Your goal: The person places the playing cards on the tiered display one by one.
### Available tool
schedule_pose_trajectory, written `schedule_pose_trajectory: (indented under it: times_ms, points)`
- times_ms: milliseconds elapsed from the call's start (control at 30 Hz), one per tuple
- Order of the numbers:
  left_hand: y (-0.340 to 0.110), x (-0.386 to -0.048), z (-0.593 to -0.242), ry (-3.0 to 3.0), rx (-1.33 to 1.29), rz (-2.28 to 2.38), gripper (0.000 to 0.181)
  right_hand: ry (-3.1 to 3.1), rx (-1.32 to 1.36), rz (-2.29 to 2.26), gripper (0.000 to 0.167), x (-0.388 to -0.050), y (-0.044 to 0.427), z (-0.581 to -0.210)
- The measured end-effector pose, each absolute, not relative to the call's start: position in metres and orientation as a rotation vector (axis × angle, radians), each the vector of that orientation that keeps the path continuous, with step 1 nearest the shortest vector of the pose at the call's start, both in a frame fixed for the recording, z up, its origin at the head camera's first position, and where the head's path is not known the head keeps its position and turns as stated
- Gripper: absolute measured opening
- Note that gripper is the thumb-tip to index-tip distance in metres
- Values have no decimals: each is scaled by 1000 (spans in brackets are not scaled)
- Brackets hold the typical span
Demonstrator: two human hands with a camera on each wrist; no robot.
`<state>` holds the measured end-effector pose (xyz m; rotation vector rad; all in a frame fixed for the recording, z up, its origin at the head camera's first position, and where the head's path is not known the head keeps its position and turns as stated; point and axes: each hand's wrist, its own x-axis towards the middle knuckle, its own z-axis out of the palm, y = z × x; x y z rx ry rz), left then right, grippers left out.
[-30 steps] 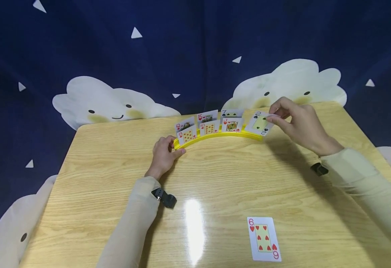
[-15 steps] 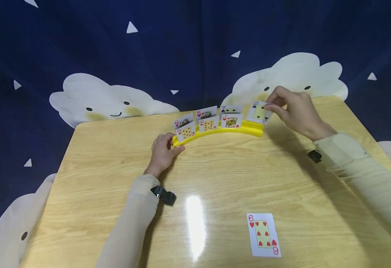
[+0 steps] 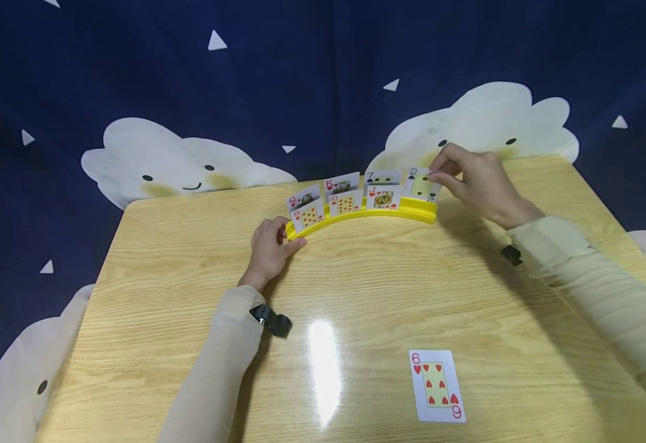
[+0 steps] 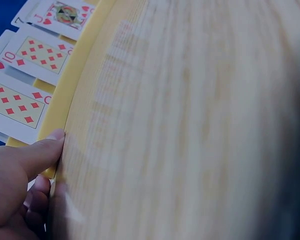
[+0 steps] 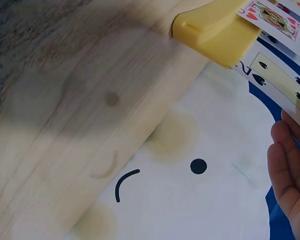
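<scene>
A curved yellow card holder (image 3: 356,215) stands near the table's far edge. My left hand (image 3: 270,249) grips its left end, thumb in front and fingers behind. Between thumb and fingers my right hand (image 3: 480,184) pinches the two of spades (image 3: 420,186) by its right side, at the rear slot of the holder's right end. In the front row stand the eight of diamonds (image 3: 307,215), ten of diamonds (image 3: 345,202) and jack of hearts (image 3: 382,198). Behind them are a queen (image 3: 303,198), the king of hearts (image 3: 342,183) and a black seven (image 3: 381,178).
Face up near the table's front lies the six of hearts (image 3: 437,386). A dark blue curtain (image 3: 301,74) with white clouds hangs behind the wooden table (image 3: 179,264). Each wrist wears a black strap.
My right hand has shifted left with the two of spades, which now stands more upright at the holder's rear slot. My left hand keeps its grip on the holder.
</scene>
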<state>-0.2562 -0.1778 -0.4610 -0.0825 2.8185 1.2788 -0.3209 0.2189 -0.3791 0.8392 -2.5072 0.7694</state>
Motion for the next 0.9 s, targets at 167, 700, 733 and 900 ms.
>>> schedule_pose_trajectory:
  times_ms: [167,700,733,900]
  points:
    - [-177,-256,-459,2816,-83,1276,36,-2543,824,747,18,-321,218,-380]
    - [-176,-254,-458,2799,-96,1278,37,-2450,749,677,39,-296,225,-373]
    - [-176,-254,-458,2800,-96,1276,37,-2396,759,671,40,-290,225,-372]
    - [-178,-255,-460,2804,-91,1267,38,-2352,924,631,42,-238,226,-376]
